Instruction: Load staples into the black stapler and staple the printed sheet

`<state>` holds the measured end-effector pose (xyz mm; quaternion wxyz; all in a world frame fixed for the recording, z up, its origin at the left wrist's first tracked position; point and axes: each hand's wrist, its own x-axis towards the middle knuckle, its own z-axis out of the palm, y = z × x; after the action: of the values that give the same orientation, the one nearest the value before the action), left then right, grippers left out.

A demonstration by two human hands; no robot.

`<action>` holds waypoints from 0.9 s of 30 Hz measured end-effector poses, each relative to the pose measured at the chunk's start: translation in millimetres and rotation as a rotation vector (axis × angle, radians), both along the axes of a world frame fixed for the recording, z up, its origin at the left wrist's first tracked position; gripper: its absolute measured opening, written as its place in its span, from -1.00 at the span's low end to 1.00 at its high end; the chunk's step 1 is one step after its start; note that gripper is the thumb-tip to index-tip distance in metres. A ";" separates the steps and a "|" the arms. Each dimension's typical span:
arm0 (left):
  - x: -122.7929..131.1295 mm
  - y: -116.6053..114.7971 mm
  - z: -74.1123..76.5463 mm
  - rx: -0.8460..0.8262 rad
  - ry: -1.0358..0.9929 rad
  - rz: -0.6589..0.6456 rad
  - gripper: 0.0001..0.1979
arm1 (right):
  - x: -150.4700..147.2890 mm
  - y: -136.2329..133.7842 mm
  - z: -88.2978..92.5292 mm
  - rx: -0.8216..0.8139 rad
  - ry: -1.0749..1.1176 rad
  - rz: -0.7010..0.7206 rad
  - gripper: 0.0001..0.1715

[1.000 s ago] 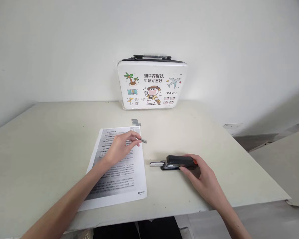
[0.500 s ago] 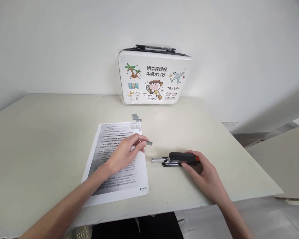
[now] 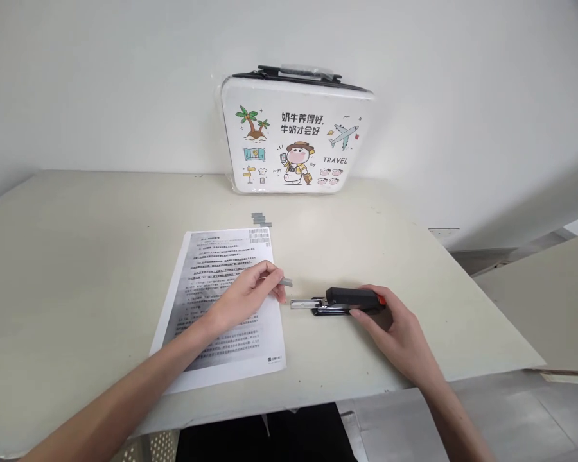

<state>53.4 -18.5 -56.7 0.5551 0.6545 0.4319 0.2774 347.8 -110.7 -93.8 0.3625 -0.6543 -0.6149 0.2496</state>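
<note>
My left hand [image 3: 248, 296] pinches a short grey strip of staples [image 3: 286, 282] between thumb and fingers, just left of the stapler's pulled-out metal tray [image 3: 302, 303]. A black stapler [image 3: 349, 300] with an orange rear end lies on the table. My right hand [image 3: 390, 326] rests on its back end and grips it. Under my left hand lies a printed sheet of paper [image 3: 221, 308].
More grey staple strips [image 3: 260, 219] lie beyond the paper. A white case with cartoon travel pictures [image 3: 296, 135] leans against the wall at the back. The cream table [image 3: 77, 256] ends at the right, where a lower surface [image 3: 549, 295] stands.
My left hand has carried the staple strip down and right, close to the stapler's open tray. The view has tilted slightly; my right hand stays on the stapler.
</note>
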 end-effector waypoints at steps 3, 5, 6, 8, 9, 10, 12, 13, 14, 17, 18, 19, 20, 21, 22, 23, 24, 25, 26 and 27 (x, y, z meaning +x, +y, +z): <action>1.4 -0.3 0.1 -0.020 -0.059 0.004 -0.71 | 0.5 0.3 -0.1 -0.004 0.004 -0.006 -0.55; 1.5 0.0 -0.5 0.017 -0.077 -0.016 -0.75 | 0.5 0.5 0.3 -0.005 0.007 -0.007 -0.56; 1.3 0.3 -1.0 0.044 -0.071 -0.031 -0.76 | 0.4 0.7 0.7 -0.006 0.007 -0.008 -0.56; 0.8 0.6 -2.0 0.091 -0.042 -0.059 -0.77 | 0.0 0.9 1.9 -0.009 0.007 -0.007 -0.56; 0.6 0.5 -2.4 0.106 -0.026 -0.069 -0.78 | -0.2 1.0 2.5 -0.008 0.007 -0.005 -0.56; 0.6 0.2 -2.6 0.111 -0.015 -0.079 -0.79 | -0.4 1.0 3.1 -0.005 0.006 -0.004 -0.56; 1.1 -1.4 -2.8 0.110 0.000 -0.085 -0.80 | -0.6 1.0 3.7 0.002 0.006 0.000 -0.55; 1.7 -2.6 -3.0 0.118 0.014 -0.082 -0.82 | -0.5 1.0 3.8 0.003 0.007 0.001 -0.55; 2.4 -3.9 -3.2 0.143 0.035 -0.073 -0.83 | -0.3 1.0 3.6 0.002 0.008 0.001 -0.56; 4.7 -7.9 -5.4 0.329 0.115 -0.067 -0.86 | 0.5 1.6 2.5 0.003 0.010 0.007 -0.56; 5.4 -9.1 -6.5 0.404 0.141 -0.083 -0.87 | 0.9 1.9 2.0 0.005 0.009 0.008 -0.57; 6.0 -10.2 -7.7 0.470 0.164 -0.104 -0.86 | 1.3 2.2 1.5 0.006 0.008 0.010 -0.57; 6.5 -11.2 -8.8 0.520 0.186 -0.125 -0.86 | 1.6 2.5 1.1 0.006 0.007 0.012 -0.58; 7.0 -12.2 -9.9 0.555 0.206 -0.141 -0.85 | 1.9 2.9 0.7 0.006 0.006 0.013 -0.58; 7.4 -13.0 -10.7 0.579 0.225 -0.149 -0.85 | 2.2 3.2 0.5 0.008 0.005 0.012 -0.59; 7.9 -13.7 -11.4 0.596 0.240 -0.152 -0.85 | 2.3 3.5 0.3 0.012 0.004 0.011 -0.59; 8.3 -14.3 -11.8 0.609 0.250 -0.149 -0.86 | 2.3 3.8 0.4 0.016 0.002 0.011 -0.59; 8.6 -14.7 -12.0 0.620 0.255 -0.144 -0.86 | 2.1 4.0 0.6 0.021 0.001 0.011 -0.59; 9.0 -15.0 -12.0 0.628 0.257 -0.139 -0.87 | 1.8 4.2 1.1 0.025 0.001 0.011 -0.59; 9.2 -15.1 -11.9 0.635 0.258 -0.136 -0.88 | 1.4 4.4 1.8 0.026 0.002 0.012 -0.59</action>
<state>62.6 -33.7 -68.6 0.2820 0.8513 0.3463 0.2753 349.2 -106.3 -92.0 0.3700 -0.6457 -0.6216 0.2444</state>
